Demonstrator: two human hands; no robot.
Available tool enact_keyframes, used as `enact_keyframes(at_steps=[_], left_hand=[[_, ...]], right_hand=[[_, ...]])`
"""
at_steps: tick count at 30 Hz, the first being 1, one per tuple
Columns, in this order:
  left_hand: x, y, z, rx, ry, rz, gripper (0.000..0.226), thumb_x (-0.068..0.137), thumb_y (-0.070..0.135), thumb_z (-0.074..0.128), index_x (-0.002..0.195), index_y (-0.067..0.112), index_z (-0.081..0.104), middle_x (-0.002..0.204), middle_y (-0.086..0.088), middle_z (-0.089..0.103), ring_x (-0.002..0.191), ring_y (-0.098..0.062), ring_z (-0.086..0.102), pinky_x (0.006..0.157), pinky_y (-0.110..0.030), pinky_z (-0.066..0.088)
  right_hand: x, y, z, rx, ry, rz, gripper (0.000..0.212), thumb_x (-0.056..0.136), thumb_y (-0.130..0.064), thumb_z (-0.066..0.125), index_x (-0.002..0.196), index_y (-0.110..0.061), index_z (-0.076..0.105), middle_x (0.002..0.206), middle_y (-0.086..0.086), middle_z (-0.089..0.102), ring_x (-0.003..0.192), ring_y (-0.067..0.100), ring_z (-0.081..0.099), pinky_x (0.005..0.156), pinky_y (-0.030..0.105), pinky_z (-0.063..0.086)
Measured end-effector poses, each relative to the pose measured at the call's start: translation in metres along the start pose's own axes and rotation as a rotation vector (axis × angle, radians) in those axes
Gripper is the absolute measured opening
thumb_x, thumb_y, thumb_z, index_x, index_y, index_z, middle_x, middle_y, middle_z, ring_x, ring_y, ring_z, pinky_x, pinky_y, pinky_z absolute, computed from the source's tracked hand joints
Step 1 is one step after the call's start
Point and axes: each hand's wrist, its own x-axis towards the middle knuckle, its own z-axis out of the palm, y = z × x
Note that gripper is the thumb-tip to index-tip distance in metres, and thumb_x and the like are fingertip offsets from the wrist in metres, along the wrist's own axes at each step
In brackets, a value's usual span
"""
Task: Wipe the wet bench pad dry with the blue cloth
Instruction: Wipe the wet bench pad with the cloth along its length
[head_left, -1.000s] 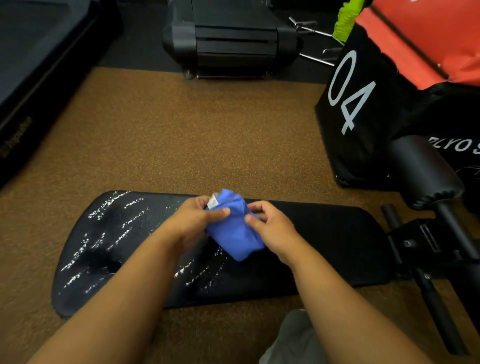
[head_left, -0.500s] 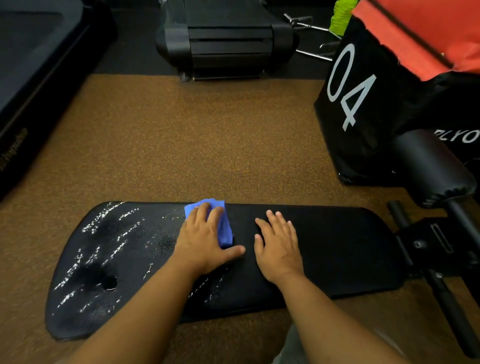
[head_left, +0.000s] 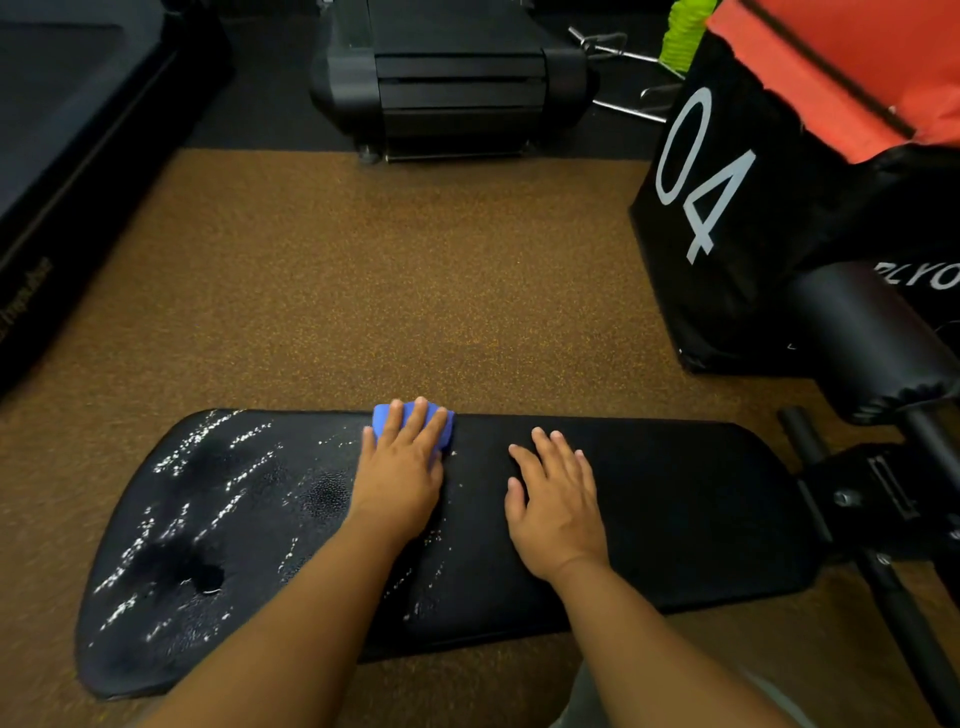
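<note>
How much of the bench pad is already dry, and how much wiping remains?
Done: the bench pad right of the cloth shows no droplets. In hand: the left hand presses the blue cloth flat at the far edge; the right hand rests on the pad. Left: the droplets across the left half.

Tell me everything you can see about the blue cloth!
The blue cloth is a small, soft-looking bundle, folded or bunched up. It lies on the far edge of the black bench pad, near the middle of its length. The left hand presses flat on top of it with straight fingers, hiding most of it; only its far part shows. Shiny water drops lie on the pad to its left.
</note>
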Motion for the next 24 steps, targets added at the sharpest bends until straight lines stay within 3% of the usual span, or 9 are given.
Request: enact_keyframes(at_steps=[4,6,8,10,13,16,21,22,24], left_hand=[[0.009,-0.002,0.002,-0.022,0.059,-0.167,0.056,0.097,0.038,0.036,0.149,0.029,0.018,0.159,-0.008,0.011,0.146,-0.032,0.002,0.114,-0.053,0.014],[0.012,0.016,0.006,0.002,0.047,-0.061,0.052,0.096,0.03,0.029,0.148,0.022,0.023,0.156,-0.009,0.02,0.145,-0.031,0.01,0.113,-0.052,0.019],[0.012,0.024,0.008,0.007,0.006,0.155,0.057,0.092,0.027,0.014,0.147,0.019,0.029,0.155,-0.008,0.026,0.144,-0.029,0.016,0.114,-0.048,0.02],[0.013,0.008,0.003,-0.02,-0.012,0.286,0.056,0.09,0.018,0.021,0.143,0.016,0.038,0.152,-0.009,0.034,0.142,-0.032,0.025,0.113,-0.047,0.025],[0.021,-0.034,0.001,-0.015,0.082,0.221,0.057,0.082,0.007,0.029,0.134,0.011,0.052,0.141,-0.015,0.048,0.132,-0.041,0.04,0.105,-0.052,0.039],[0.023,-0.029,-0.002,-0.045,0.04,0.075,0.054,0.087,0.003,0.032,0.138,0.012,0.046,0.148,-0.013,0.04,0.138,-0.037,0.03,0.112,-0.05,0.03],[-0.016,-0.005,0.013,-0.035,-0.013,0.519,0.047,0.084,0.011,0.037,0.125,0.012,0.06,0.13,-0.012,0.059,0.122,-0.035,0.054,0.094,-0.055,0.047],[-0.02,-0.01,0.011,-0.022,-0.014,0.531,0.048,0.084,0.009,0.04,0.128,0.016,0.058,0.135,-0.009,0.056,0.126,-0.033,0.05,0.095,-0.055,0.047],[-0.018,-0.017,0.006,-0.015,0.014,0.387,0.052,0.086,0.006,0.043,0.136,0.021,0.05,0.146,-0.004,0.044,0.138,-0.031,0.035,0.104,-0.057,0.038]], right_hand=[[0.0,0.001,0.001,-0.004,-0.002,0.002,0.046,0.096,-0.037,0.032,0.141,-0.029,0.034,0.156,-0.001,0.018,0.145,0.016,0.004,0.117,0.038,-0.002],[0.001,0.0,0.002,-0.016,-0.011,0.005,0.046,0.095,-0.037,0.031,0.14,-0.029,0.035,0.156,-0.001,0.019,0.145,0.016,0.005,0.118,0.039,0.0],[0.001,0.0,0.003,-0.021,0.005,0.011,0.049,0.092,-0.038,0.027,0.138,-0.028,0.039,0.154,0.0,0.024,0.144,0.018,0.01,0.118,0.04,0.003],[0.001,0.0,0.004,-0.021,0.016,0.009,0.051,0.09,-0.039,0.026,0.137,-0.028,0.042,0.153,0.001,0.028,0.144,0.019,0.014,0.117,0.04,0.005],[0.001,0.002,0.004,-0.018,-0.009,0.002,0.046,0.093,-0.037,0.032,0.138,-0.028,0.039,0.154,0.0,0.024,0.144,0.018,0.01,0.117,0.039,0.002],[0.002,0.002,0.005,-0.028,-0.003,0.004,0.046,0.094,-0.036,0.032,0.138,-0.028,0.039,0.154,0.001,0.024,0.144,0.019,0.01,0.118,0.04,0.003],[0.002,0.001,0.006,-0.042,0.015,0.007,0.051,0.089,-0.039,0.025,0.136,-0.026,0.043,0.152,0.003,0.029,0.143,0.02,0.016,0.117,0.041,0.006],[0.002,0.002,0.006,-0.039,0.024,0.007,0.053,0.089,-0.04,0.024,0.135,-0.026,0.044,0.152,0.003,0.03,0.143,0.021,0.017,0.117,0.041,0.008],[0.001,0.002,0.007,-0.044,0.015,0.002,0.054,0.088,-0.041,0.021,0.136,-0.027,0.043,0.152,0.002,0.029,0.143,0.02,0.016,0.117,0.041,0.008]])
